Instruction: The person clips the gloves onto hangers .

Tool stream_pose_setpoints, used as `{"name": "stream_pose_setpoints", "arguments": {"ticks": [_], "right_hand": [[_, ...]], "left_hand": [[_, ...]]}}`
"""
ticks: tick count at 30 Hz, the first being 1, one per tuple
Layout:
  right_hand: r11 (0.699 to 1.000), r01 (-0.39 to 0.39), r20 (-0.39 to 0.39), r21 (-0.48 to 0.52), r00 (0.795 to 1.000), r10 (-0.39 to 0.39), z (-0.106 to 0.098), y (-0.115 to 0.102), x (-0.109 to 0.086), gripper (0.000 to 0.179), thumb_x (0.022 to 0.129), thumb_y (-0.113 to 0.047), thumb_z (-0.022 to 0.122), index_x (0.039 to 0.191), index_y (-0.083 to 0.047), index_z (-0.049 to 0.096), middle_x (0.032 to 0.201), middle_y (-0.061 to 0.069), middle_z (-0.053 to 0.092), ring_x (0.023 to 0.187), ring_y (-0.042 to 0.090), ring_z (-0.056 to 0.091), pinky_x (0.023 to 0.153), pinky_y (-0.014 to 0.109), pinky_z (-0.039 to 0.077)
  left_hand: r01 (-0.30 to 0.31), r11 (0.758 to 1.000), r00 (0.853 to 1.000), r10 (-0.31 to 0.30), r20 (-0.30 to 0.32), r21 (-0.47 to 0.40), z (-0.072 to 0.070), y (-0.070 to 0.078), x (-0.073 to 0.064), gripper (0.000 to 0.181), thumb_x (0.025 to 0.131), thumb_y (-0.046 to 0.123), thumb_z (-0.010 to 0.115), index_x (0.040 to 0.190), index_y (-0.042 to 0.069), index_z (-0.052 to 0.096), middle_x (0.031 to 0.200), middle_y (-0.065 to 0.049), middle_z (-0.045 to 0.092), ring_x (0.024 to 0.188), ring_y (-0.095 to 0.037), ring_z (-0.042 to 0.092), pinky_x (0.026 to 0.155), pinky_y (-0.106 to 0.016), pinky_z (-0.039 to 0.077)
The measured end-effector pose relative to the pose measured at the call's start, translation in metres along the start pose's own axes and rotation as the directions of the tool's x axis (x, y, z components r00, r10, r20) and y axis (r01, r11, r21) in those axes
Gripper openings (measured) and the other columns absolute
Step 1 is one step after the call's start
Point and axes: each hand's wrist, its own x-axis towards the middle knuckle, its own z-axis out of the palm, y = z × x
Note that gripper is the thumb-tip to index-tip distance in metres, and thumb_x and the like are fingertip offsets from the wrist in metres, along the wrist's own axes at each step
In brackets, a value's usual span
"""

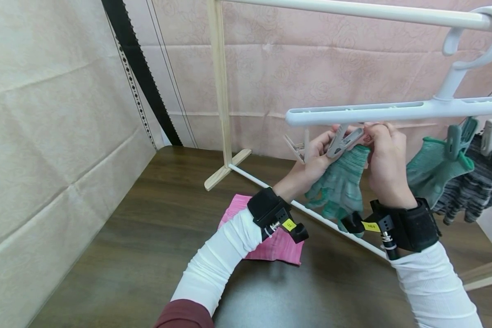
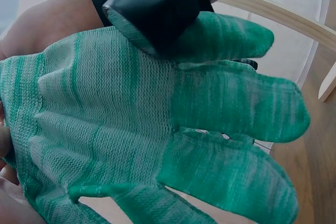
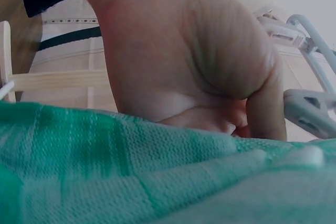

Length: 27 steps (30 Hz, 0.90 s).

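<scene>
A mint-green knitted glove (image 1: 344, 182) hangs fingers-down between both hands below the hanger's pale blue bar (image 1: 352, 114). My left hand (image 1: 307, 171) pinches its cuff on the left, thumb bent onto the fabric in the right wrist view. On the other side my right hand (image 1: 387, 168) grips the cuff, its fingertips partly hidden. A grey clothespin (image 1: 341, 143) hangs from the bar right by the left fingers, overlapping the cuff in the head view. The glove's palm and spread fingers fill the left wrist view.
Another clothespin (image 1: 298, 148) dangles to the left. At right, a second green glove (image 1: 430, 166) hangs in a green clothespin (image 1: 461, 139), beside dark striped gloves (image 1: 469, 180). A pink cloth (image 1: 279, 248) lies on the wooden table (image 1: 168, 241), near the rack's white lower rod (image 1: 246, 174).
</scene>
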Motion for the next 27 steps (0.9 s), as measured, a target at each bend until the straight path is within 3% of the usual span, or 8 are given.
{"name": "stream_pose_setpoints", "arguments": {"ticks": [3,5,7,10,15,18,22,27], "right_hand": [[0.993,-0.003,0.072,0.117,0.997,-0.006,-0.001,0.002,0.002,0.027,0.088,-0.010,0.047,0.063,-0.005,0.054,0.064,-0.001,0.056,0.055,0.008,0.051,0.050,0.017,0.039],[0.987,0.001,0.114,0.159,0.993,-0.019,-0.001,0.003,0.003,0.028,0.088,-0.010,0.046,0.063,-0.002,0.056,0.074,0.003,0.063,0.073,0.012,0.057,0.065,0.019,0.044],[0.988,0.012,0.137,0.151,0.990,-0.033,-0.001,0.004,0.003,0.028,0.088,-0.010,0.046,0.067,0.000,0.059,0.076,0.004,0.066,0.083,0.015,0.058,0.076,0.020,0.041],[0.994,0.022,0.119,0.104,0.992,-0.035,0.001,0.005,0.002,0.025,0.089,-0.012,0.048,0.067,-0.003,0.056,0.074,0.001,0.064,0.083,0.015,0.055,0.085,0.025,0.032],[0.999,-0.002,0.065,0.035,0.998,-0.001,0.003,0.006,0.001,0.029,0.088,-0.017,0.051,0.060,-0.010,0.053,0.066,-0.003,0.055,0.088,0.011,0.047,0.089,0.025,0.022],[1.000,-0.013,0.055,0.024,0.998,0.012,0.003,0.007,0.000,0.031,0.088,-0.018,0.052,0.058,-0.011,0.054,0.068,-0.003,0.051,0.091,0.010,0.043,0.087,0.025,0.022],[0.999,-0.005,0.074,0.034,0.997,0.002,0.002,0.008,-0.001,0.031,0.089,-0.018,0.051,0.059,-0.011,0.053,0.074,-0.002,0.049,0.091,0.011,0.041,0.085,0.025,0.022],[1.000,0.000,0.104,0.021,0.995,-0.002,0.000,0.009,-0.004,0.027,0.089,-0.020,0.049,0.064,-0.011,0.055,0.088,0.000,0.048,0.095,0.012,0.039,0.086,0.025,0.023]], "left_hand": [[-0.004,1.000,1.000,0.004,-0.014,0.005,-0.001,-0.007,0.003,0.029,0.089,-0.003,0.042,0.117,-0.009,0.042,0.125,-0.022,0.046,0.109,-0.019,0.048,0.085,-0.013,0.038],[0.001,1.000,1.000,-0.001,-0.017,0.016,-0.002,-0.010,0.002,0.031,0.090,0.001,0.043,0.121,-0.005,0.042,0.127,-0.018,0.047,0.110,-0.016,0.047,0.087,-0.015,0.037],[0.007,1.000,1.000,-0.006,-0.010,0.023,-0.003,-0.011,0.001,0.036,0.091,0.005,0.043,0.126,-0.001,0.039,0.128,-0.016,0.046,0.110,-0.013,0.047,0.089,-0.016,0.036],[0.022,1.000,1.000,-0.022,0.008,0.014,-0.004,-0.013,-0.002,0.039,0.092,0.009,0.042,0.130,0.003,0.036,0.125,-0.015,0.047,0.101,-0.008,0.048,0.085,-0.017,0.038],[0.029,0.999,0.999,-0.027,0.034,-0.036,-0.006,-0.018,-0.006,0.039,0.093,0.007,0.040,0.131,0.003,0.034,0.105,-0.018,0.050,0.083,-0.005,0.047,0.073,-0.016,0.039],[0.019,0.999,0.998,-0.017,0.054,-0.037,-0.007,-0.021,-0.008,0.041,0.093,0.005,0.039,0.133,0.003,0.031,0.101,-0.020,0.049,0.079,-0.005,0.045,0.070,-0.015,0.039],[0.024,0.999,0.997,-0.022,0.075,-0.024,-0.010,-0.024,-0.009,0.041,0.093,0.006,0.040,0.133,0.003,0.031,0.112,-0.024,0.051,0.083,-0.004,0.050,0.072,-0.016,0.043],[0.083,0.996,0.994,-0.080,0.079,-0.031,-0.016,-0.028,-0.014,0.038,0.093,0.008,0.041,0.130,0.001,0.035,0.118,-0.024,0.050,0.092,-0.010,0.053,0.078,-0.018,0.045]]}}
